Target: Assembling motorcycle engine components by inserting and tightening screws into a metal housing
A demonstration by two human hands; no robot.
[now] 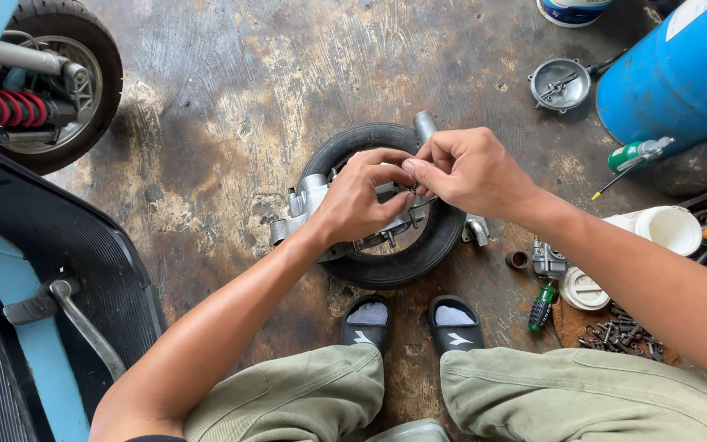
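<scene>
A grey metal engine casing (308,205) lies across a small black tyre (419,254) on the stained floor in front of me. My left hand (358,196) rests on top of the casing and grips it. My right hand (468,168) meets the left one above the casing, its fingertips pinched on a small metal part that I cannot make out. Both hands hide the middle of the casing.
A light blue scooter (10,270) with its rear wheel (67,74) stands at the left. At the right are a blue drum (681,74), a round metal cover (560,83), a spray can (636,153), a white cup (668,227), a carburettor (548,260), a green-handled screwdriver (542,306) and loose bolts (619,334).
</scene>
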